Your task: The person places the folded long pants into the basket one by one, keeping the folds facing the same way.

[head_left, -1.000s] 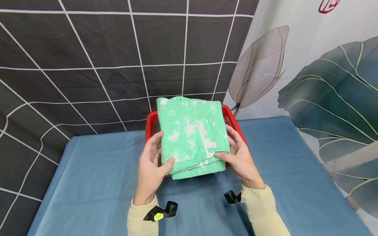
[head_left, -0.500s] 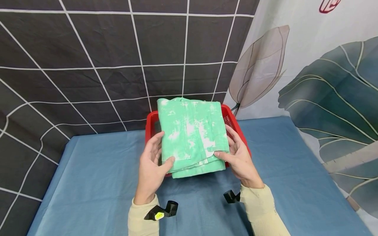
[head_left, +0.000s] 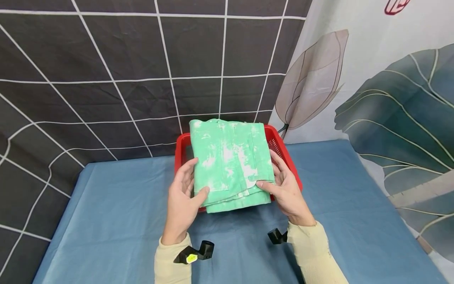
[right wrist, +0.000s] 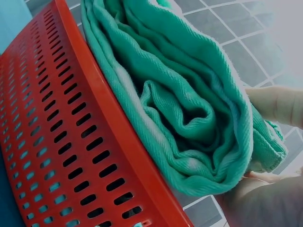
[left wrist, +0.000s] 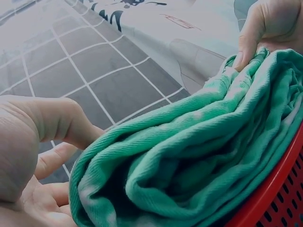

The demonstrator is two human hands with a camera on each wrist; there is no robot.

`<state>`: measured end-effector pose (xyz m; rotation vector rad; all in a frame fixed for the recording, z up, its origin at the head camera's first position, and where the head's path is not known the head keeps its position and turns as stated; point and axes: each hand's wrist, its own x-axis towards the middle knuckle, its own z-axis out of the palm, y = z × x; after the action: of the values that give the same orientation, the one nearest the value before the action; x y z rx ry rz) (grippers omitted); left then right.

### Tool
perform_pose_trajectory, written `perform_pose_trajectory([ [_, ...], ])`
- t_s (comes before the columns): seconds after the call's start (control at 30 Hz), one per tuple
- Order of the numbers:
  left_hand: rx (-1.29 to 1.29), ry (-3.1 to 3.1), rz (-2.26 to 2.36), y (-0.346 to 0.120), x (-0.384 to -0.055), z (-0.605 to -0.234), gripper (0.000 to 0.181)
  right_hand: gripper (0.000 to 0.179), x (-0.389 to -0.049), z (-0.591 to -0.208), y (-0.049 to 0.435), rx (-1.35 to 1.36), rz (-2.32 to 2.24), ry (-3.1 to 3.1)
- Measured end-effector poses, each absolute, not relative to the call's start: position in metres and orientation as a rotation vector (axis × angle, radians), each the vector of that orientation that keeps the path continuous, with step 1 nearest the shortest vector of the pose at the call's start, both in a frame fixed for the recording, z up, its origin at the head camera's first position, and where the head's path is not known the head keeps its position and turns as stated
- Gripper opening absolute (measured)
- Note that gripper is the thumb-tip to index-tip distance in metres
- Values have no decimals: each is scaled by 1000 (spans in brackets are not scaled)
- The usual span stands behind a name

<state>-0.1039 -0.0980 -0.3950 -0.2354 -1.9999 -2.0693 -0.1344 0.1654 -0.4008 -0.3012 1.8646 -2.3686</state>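
Note:
A folded green garment (head_left: 227,161) with white tie-dye patches lies over the red basket (head_left: 182,152), covering most of its opening. At its left side my left hand (head_left: 182,199) holds it, thumb on the upper face near the front corner. My right hand (head_left: 285,189) grips the opposite side, its thumb pressing the front right edge. The left wrist view shows the thick rolled layers of the garment (left wrist: 189,151) between both hands. From the right wrist, the garment (right wrist: 175,109) appears along the slotted wall of the basket (right wrist: 71,123). The basket's inside is mostly hidden.
A blue cloth (head_left: 124,205) covers the table. Behind the basket hangs a dark curtain with white grid lines (head_left: 142,79); a white curtain with large leaf prints (head_left: 400,106) hangs at the right. Both wrists carry black camera mounts (head_left: 193,254).
The garment has sunk slightly toward the basket, with both hands keeping their hold and moving only a little along with it.

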Motion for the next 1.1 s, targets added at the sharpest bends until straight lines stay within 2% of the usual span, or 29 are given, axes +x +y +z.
perform_pose_trajectory([
  [0.6,-173,-2034,-2083,-100,-107,-399,66,90,-135,-403,162,-278,-2355,1852],
  [1.1,-115,-1993,-2128,-98,-111,-404,58,83,-140,-409,155,-219,-2404,1843],
])
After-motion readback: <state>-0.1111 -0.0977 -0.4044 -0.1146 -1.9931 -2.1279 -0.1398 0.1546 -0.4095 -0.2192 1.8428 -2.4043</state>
